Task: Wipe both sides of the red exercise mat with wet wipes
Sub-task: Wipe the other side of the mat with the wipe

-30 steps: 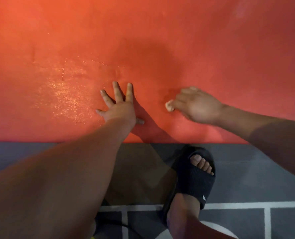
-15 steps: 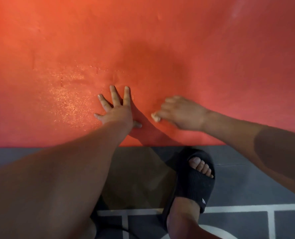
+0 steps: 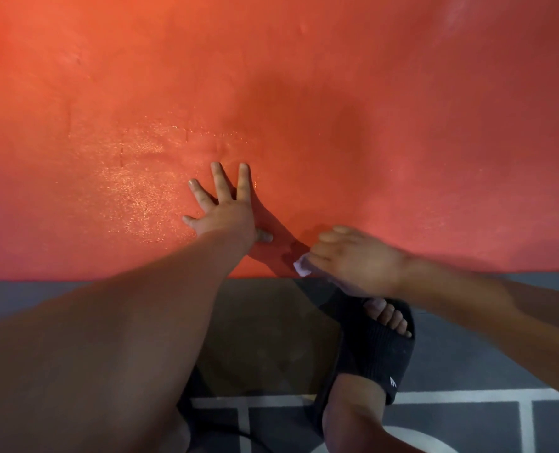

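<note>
The red exercise mat [image 3: 402, 125] lies flat on the grey floor [image 3: 26, 299], with a wet, shining patch [image 3: 131, 191] near its front edge. The left hand [image 3: 226, 217] presses on it with straight, spread fingers. The right hand [image 3: 360, 263], blurred, holds a white wet wipe [image 3: 302, 267] under bent fingers at that edge.

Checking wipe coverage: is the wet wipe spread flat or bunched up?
Bunched, apparently: the wet wipe shows only as a small wad under the right hand on the red mat.

The floor [image 3: 487, 354] is dark grey and dimly lit. White lines [image 3: 468, 394] cross it, with a pale curved patch [image 3: 425, 439], perhaps painted, beside them.
</note>
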Demonstrator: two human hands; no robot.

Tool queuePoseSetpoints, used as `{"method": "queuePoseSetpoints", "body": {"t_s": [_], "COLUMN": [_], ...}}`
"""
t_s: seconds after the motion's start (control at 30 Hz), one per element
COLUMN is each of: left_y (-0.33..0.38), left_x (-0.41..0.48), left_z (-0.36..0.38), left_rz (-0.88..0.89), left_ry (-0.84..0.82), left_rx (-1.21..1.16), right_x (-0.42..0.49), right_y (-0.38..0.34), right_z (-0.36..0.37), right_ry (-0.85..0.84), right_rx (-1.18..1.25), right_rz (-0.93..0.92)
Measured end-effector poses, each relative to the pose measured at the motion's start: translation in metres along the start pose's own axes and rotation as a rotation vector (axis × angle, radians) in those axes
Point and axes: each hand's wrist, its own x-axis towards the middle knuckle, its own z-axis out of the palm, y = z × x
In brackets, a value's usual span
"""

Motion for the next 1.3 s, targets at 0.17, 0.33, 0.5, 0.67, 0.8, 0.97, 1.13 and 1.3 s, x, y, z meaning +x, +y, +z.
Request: {"method": "queuePoseSetpoints", "body": {"t_s": [0.17, 0.33, 0.5, 0.67, 0.8, 0.97, 1.13, 1.3], "left_y": [0.003, 0.004, 0.005, 0.007, 0.006, 0.009, 0.009, 0.011], "left_x": [-0.001, -0.002, 0.000, 0.000, -0.001, -0.002, -0.002, -0.002], "left_z": [-0.003, -0.004, -0.004, -0.003, -0.004, -0.005, -0.006, -0.007], "left_rz": [-0.015, -0.012, -0.013, -0.032, -0.026, -0.025, -0.021, -0.031], "left_ry": [-0.002, -0.015, -0.014, -0.023, -0.018, -0.017, -0.021, -0.019], "left_rx": [0.026, 0.021, 0.036, 0.048, 0.053, 0.062, 0.071, 0.089], "right_x": [0.001, 0.008, -0.008, -0.004, 0.012, 0.003, -0.014, -0.003], "right_y": [0.094, 0.104, -0.004, 0.004, 0.042, 0.041, 0.034, 0.105], "right_z": [-0.027, -0.024, 0.006, -0.016, -0.037, -0.039, -0.015, -0.028], "right_ry": [0.320, 0.411, 0.273, 0.263, 0.412, 0.630, 0.329, 0.415], "right_rx": [-0.166, -0.159, 0.019, 0.459, 0.343, 0.313, 0.062, 0.049], "right_rz": [0.434, 0.969, 0.360, 0.638, 1.025, 0.899, 0.411, 0.648]}}
